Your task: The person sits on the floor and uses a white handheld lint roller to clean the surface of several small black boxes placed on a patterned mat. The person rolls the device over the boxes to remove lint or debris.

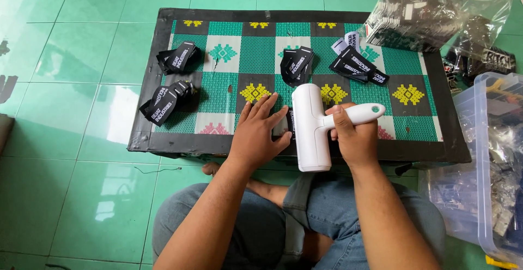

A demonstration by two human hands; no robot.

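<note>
White plastic fills my right hand: I hold a white handheld tool by its handle, my fingers wrapped shut around the grip, which runs off to the right of the tool's body. That body is a fat cylinder, its long axis running from the near edge of the desk away from me, and it overhangs that edge toward my lap.

Just left of the tool, my left hand lies flat on the desk, fingers spread and pressing down on a black label, not gripping it. The label sits between my left fingertips and the tool's body, touching or nearly touching the tool; most of it is hidden, so I cannot tell its full shape. My left hand is the nearer one to it.

Farther from the tool, toward the left, two heaps of black labels with white print rest on the green patterned mat. Beyond the tool lie another heap and, to its right, a fourth. Far right of the tool, a clear plastic bag holds more dark labels, and a clear plastic bin stands on the green floor tiles.
</note>
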